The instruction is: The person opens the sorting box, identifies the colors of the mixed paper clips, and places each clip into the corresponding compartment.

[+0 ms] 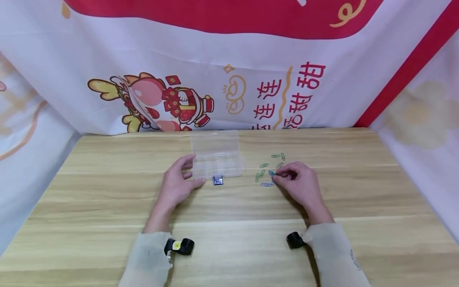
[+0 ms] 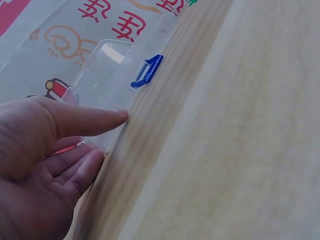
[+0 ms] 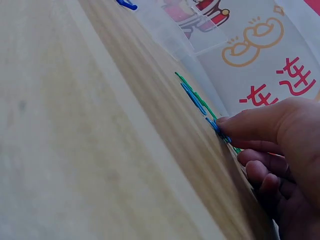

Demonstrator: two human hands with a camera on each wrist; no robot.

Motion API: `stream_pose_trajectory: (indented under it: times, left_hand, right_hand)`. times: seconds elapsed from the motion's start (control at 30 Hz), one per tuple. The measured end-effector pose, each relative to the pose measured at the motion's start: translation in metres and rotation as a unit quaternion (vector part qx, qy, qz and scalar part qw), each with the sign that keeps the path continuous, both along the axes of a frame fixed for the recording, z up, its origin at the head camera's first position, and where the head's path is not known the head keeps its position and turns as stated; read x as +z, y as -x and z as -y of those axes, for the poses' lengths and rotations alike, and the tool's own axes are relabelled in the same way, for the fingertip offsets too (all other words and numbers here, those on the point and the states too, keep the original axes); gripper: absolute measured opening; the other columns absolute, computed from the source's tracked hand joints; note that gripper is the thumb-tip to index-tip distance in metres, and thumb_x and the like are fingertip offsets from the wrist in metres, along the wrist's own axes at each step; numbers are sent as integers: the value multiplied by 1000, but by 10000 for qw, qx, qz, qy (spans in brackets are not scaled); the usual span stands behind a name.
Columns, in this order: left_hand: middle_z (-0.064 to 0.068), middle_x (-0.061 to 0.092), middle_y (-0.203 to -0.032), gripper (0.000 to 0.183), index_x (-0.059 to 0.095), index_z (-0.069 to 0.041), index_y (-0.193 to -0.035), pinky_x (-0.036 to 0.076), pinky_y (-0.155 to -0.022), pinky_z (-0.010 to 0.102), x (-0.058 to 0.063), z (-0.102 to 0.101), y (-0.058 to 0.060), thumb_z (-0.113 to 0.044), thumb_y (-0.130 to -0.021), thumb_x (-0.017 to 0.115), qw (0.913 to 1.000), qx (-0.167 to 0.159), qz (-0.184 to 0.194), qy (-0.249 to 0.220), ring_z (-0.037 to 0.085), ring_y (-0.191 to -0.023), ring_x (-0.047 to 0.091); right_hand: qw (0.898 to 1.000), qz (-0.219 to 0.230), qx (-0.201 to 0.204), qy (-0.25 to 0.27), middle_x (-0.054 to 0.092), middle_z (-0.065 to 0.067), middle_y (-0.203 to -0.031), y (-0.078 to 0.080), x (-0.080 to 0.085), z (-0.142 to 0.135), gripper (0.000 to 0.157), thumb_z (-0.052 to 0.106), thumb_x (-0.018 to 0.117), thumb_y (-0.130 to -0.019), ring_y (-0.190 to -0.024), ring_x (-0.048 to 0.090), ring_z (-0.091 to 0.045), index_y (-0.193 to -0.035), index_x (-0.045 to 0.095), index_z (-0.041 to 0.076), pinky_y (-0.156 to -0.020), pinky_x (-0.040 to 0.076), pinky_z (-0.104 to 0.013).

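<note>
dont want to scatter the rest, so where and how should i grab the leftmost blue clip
Probably pinch the leftmost blue clip across its long sides near the left end, from above: it lies flat on the table, roughly side to side, and its right end sits close to another blue clip.

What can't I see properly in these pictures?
Pinched blue paper clip: head view, partly covered by the right hand.
Left end of the clear box: head view, partly behind the left hand.
Blue latch: right wrist view, cut off by the top edge.
Green paper clips: left wrist view, cut off by the top edge.
</note>
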State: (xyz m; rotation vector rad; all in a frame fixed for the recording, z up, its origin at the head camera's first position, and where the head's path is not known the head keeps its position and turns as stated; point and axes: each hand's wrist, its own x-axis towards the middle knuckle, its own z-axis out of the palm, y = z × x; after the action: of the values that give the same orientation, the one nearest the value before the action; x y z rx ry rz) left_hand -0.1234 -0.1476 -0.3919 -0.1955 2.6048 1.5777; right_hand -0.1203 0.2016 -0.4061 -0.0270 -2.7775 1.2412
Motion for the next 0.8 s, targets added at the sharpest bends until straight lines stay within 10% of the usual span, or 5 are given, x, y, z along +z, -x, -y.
stream_pose_trajectory:
  times: [0.8]
  left_hand:
    - [17, 57, -156, 82, 50, -17, -160, 55, -117, 48, -1, 5, -6, -6, -88, 88, 9998, -182, -72, 72, 40, -139, 63]
  right_hand:
    - [9988, 380, -300, -121, 71, -9, -107, -2, 0, 13, 12, 20, 81, -97, -89, 59, -21, -104, 81, 11, -70, 48, -20]
